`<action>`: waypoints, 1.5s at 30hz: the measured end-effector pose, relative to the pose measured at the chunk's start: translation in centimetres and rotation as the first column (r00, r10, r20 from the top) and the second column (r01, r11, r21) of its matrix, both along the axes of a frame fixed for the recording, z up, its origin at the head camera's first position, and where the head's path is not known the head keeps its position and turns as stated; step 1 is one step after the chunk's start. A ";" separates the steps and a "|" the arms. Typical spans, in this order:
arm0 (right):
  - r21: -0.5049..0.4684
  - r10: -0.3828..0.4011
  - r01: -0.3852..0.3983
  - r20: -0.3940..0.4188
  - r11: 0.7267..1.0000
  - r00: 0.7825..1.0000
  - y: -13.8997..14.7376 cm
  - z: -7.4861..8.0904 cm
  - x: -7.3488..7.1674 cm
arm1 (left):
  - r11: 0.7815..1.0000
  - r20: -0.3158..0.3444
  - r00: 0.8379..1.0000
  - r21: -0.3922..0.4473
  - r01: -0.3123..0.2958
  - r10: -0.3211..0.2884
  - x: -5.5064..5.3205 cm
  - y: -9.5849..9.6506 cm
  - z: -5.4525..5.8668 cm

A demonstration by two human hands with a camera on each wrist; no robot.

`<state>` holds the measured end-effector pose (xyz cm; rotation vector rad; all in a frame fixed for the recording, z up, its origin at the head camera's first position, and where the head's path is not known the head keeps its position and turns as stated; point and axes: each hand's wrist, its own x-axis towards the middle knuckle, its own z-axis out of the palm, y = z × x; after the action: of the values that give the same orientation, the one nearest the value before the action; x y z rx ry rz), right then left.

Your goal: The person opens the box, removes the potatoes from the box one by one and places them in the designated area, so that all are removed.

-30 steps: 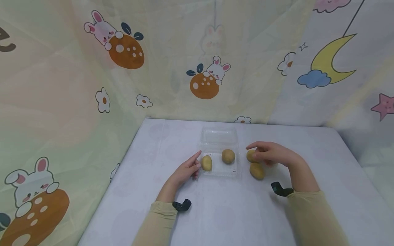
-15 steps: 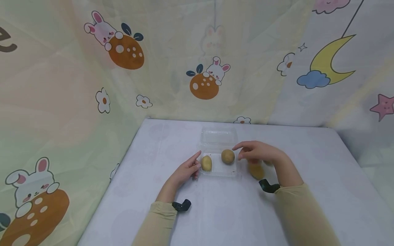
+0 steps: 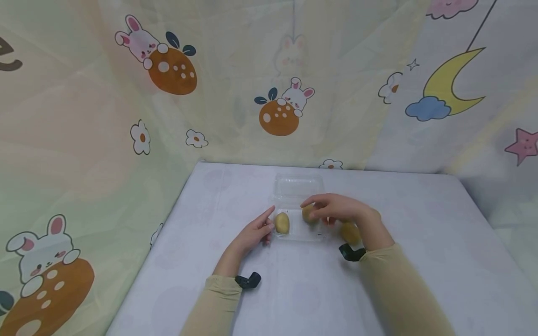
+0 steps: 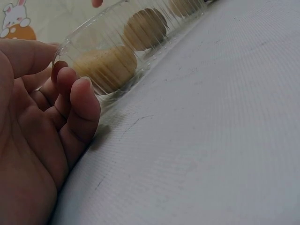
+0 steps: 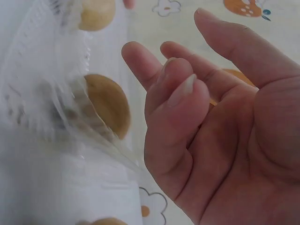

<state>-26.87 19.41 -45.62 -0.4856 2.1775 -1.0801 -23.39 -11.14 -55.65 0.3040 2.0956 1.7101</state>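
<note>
A clear plastic clamshell container (image 3: 299, 234) lies on the table with its lid (image 3: 298, 185) folded back. In its base are a smaller potato (image 3: 282, 223) on the left and a rounder potato (image 3: 308, 213) on the right. My left hand (image 3: 252, 233) grips the container's left rim, thumb and curled fingers at the edge in the left wrist view. Over the right side of the container hovers my right hand (image 3: 342, 208), partly covering the rounder potato. Its fingers (image 5: 176, 112) are loosely bent and hold nothing in the right wrist view.
Another potato (image 3: 350, 233) lies on the white-covered table (image 3: 302, 289), right of the container and partly behind the right wrist. A further one there is mostly hidden by the right hand. A printed cloth (image 3: 235, 70) hangs behind the table.
My right hand has moved left, from above the loose potatoes to over the rounder potato in the container. The left hand and the container have stayed in place.
</note>
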 end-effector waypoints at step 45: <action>0.064 0.061 -0.064 0.051 0.996 0.997 -6.8 -2.5 -0.8 | 1.000 -0.022 1.000 -0.014 0.013 -0.014 0.3 -0.1 0.3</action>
<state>-27.69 12.65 -48.15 -0.4893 2.1338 -0.9744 -23.13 -11.26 -55.32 0.3339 2.1156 1.6915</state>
